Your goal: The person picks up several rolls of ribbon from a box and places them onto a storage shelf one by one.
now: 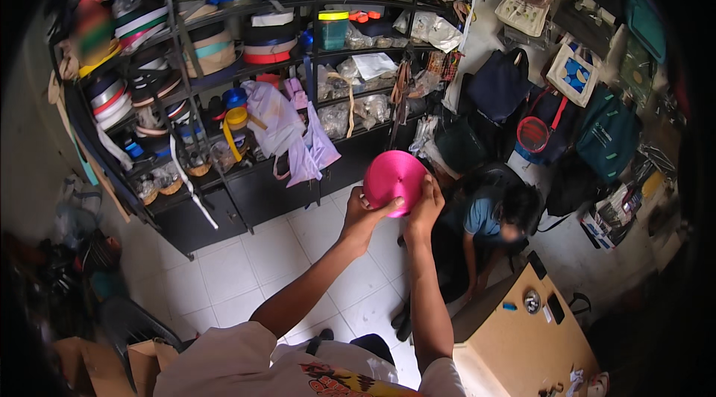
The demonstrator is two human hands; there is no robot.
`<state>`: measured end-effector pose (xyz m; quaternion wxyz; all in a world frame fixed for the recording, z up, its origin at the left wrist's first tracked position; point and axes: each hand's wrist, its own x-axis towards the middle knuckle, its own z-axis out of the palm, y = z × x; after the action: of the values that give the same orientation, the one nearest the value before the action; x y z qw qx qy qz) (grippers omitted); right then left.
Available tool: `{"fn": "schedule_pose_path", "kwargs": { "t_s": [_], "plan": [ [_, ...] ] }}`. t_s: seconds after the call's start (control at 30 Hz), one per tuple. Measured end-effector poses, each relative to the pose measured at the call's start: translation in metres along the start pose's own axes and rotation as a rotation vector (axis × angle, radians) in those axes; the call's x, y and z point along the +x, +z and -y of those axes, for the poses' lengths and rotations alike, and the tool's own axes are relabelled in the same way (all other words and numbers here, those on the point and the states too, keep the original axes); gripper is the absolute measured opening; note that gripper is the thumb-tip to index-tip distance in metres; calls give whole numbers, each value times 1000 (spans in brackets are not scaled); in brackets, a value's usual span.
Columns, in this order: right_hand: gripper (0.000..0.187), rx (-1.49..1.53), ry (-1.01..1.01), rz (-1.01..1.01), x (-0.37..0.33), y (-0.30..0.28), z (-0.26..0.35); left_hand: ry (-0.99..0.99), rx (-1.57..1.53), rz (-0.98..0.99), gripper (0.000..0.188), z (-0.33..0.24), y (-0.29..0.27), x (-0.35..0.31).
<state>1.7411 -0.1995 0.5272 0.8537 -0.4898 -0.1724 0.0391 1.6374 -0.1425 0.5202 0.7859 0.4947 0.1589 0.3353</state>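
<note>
Held up in front of me is a bright pink round roll (393,179), with a small dark spot at its centre. It looks like wound tape or thread; which of these I cannot tell. My left hand (364,219) grips its lower left edge, the thumb lying across the near face. On the other side, my right hand (425,207) is wrapped round its lower right edge, fingers pointing up. Both arms are stretched forward over the tiled floor, in front of the shelves. The fingers behind the roll are partly hidden.
A black shelf rack (317,2) carries rolls of webbing (270,43) and plastic bags (277,115). Bags (501,84) hang on the right wall. A seated person (488,214) bends forward near a brown table (522,330). Cardboard boxes (97,367) stand lower left.
</note>
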Motion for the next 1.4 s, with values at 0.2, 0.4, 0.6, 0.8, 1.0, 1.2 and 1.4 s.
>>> {"fn": "schedule_pose_path", "kwargs": {
  "t_s": [0.2, 0.4, 0.6, 0.8, 1.0, 1.2, 1.4],
  "plan": [
    [28, 61, 182, 13, 129, -37, -11, 229, 378, 286, 131, 18, 34, 123],
    [31, -2, 225, 204, 256, -41, -42, 487, 640, 303, 123, 44, 85, 237],
    [53, -148, 163, 413, 355, 22, -44, 477, 493, 163, 109, 32, 103, 352],
    [89, -156, -68, 750, 444, 83, -79, 527, 573, -2, 106, 3, 85, 467],
    [103, -192, -242, 820, 554, 166, -115, 771, 694, -59, 112, -41, 68, 606],
    [89, -157, -466, 667, 664, 248, -107, 934, 751, 139, 116, -117, 91, 726],
    [69, -2, -562, 746, 780, 319, -81, 808, 721, 211, 92, -200, 119, 818]
  ]
}}
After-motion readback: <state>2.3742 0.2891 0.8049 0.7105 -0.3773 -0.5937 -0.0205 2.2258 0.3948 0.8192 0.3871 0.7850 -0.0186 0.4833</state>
